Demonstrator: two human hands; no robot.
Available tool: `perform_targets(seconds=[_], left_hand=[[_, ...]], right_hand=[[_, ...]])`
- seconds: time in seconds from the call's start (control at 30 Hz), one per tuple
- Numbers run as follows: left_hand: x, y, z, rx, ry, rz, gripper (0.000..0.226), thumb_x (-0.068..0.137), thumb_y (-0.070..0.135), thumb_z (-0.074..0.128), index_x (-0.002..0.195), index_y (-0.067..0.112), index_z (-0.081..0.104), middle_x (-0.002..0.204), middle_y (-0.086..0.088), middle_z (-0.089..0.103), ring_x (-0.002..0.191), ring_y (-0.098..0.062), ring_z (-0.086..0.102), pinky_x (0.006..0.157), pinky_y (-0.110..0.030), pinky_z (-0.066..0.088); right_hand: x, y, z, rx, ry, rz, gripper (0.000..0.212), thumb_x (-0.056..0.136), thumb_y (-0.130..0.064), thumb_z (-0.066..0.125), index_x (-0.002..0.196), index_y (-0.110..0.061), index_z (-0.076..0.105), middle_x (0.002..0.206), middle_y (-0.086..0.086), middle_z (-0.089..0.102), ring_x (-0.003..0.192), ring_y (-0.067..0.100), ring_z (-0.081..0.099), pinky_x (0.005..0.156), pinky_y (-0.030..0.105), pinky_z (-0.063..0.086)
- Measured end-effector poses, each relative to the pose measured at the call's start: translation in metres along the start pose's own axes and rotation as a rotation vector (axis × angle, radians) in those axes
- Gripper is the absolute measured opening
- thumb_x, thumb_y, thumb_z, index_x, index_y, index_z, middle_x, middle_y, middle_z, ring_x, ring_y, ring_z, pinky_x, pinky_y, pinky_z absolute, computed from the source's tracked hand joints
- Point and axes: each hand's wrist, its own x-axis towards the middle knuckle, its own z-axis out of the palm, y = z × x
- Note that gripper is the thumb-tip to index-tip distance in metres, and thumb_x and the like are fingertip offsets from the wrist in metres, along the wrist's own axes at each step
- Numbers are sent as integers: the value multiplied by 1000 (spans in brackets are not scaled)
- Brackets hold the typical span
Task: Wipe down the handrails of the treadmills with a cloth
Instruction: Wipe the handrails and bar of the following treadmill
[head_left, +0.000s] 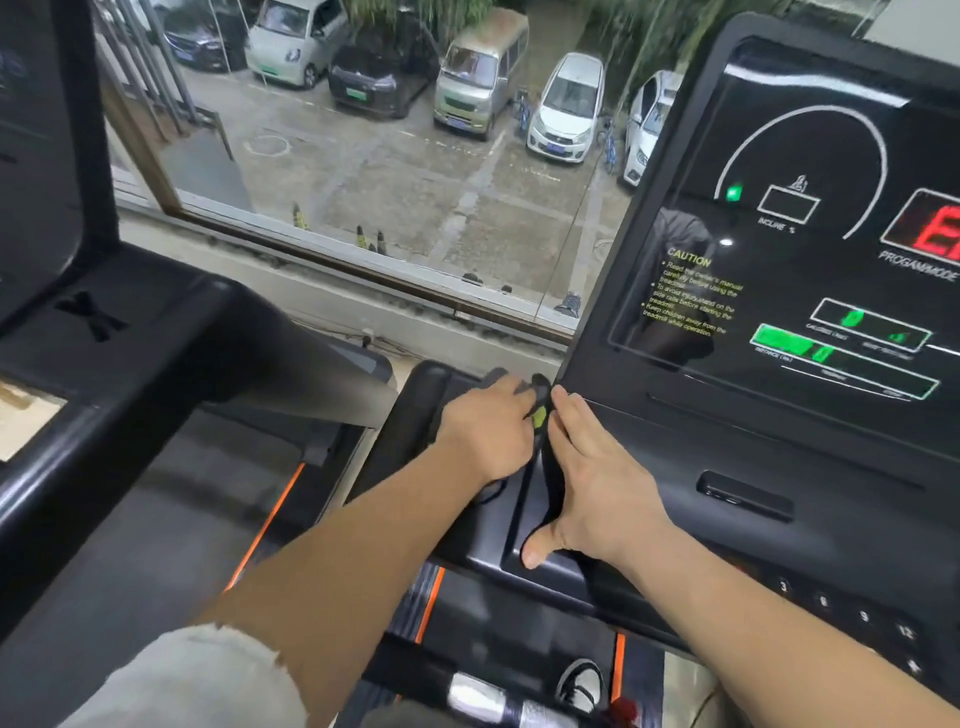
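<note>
My left hand (488, 431) lies over the top of the black left handrail (415, 415) of the treadmill. Its fingers are curled around a dark cloth (540, 410) that has a yellow-green patch. A dark strip of the cloth runs back between my hands. My right hand (597, 483) lies beside it on the console's lower panel (649, 431), fingers straight and thumb spread wide, touching the cloth's edge. Most of the cloth is hidden under my left hand.
The lit console screen (779, 234) rises at the right, with number keys (841, 608) below it. A neighbouring treadmill (130, 338) stands close on the left. A window (389, 182) ahead overlooks parked cars. The belt and a shoe (582, 680) are below.
</note>
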Motion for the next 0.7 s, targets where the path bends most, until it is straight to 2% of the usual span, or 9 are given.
perform_targets(seconds=[0.1, 0.17, 0.27, 0.4, 0.53, 0.63, 0.7], left_hand=[[-36, -2, 20, -36, 106, 98, 44, 100, 39, 36, 140, 30, 53, 160, 13, 37, 105, -31, 63, 86, -39, 55], [-68, -7, 21, 13, 99, 154, 40, 98, 41, 35, 132, 33, 52, 156, 18, 37, 96, -26, 64, 76, -38, 57], [-82, -8, 10, 91, 36, 152, 38, 101, 41, 42, 138, 34, 47, 155, 16, 36, 98, -24, 63, 73, -39, 58], [-23, 0, 5, 133, 129, 58, 33, 103, 35, 43, 134, 27, 52, 141, 2, 46, 93, -30, 63, 67, -37, 54], [10, 11, 3, 85, 89, -73, 34, 98, 26, 47, 130, 24, 58, 136, -4, 50, 100, -34, 62, 73, -39, 52], [-26, 9, 9, 44, 147, -19, 28, 100, 33, 45, 121, 23, 61, 130, -2, 51, 89, -31, 61, 66, -40, 54], [-70, 8, 15, 103, 119, 59, 29, 98, 37, 47, 122, 26, 59, 123, 1, 53, 86, -26, 60, 62, -38, 56]], right_hand=[[-5, 2, 5, 6, 18, 48, 163, 45, -81, 83, 163, -18, -10, 160, -14, -40, 149, 5, -32, 128, 29, 13], [-6, 3, 7, 35, 26, 64, 159, 48, -79, 84, 164, -21, -8, 160, -15, -40, 149, 5, -32, 127, 29, 16], [-4, 4, 6, 45, -2, 74, 156, 50, -76, 85, 164, -22, -7, 159, -15, -41, 148, 6, -33, 127, 29, 16], [-2, 3, 6, 65, -8, 77, 157, 49, -74, 87, 164, -20, -4, 158, -14, -40, 147, 6, -36, 128, 29, 12], [-2, 3, 8, 70, -9, 88, 158, 47, -75, 87, 164, -19, -4, 159, -14, -40, 147, 5, -36, 128, 30, 12], [-3, 6, 10, 71, -9, 87, 157, 48, -76, 86, 164, -20, -4, 158, -16, -41, 146, 4, -36, 128, 29, 10], [-2, 8, 11, 80, -9, 84, 156, 49, -77, 85, 164, -23, -6, 156, -18, -43, 146, 3, -37, 128, 29, 11]])
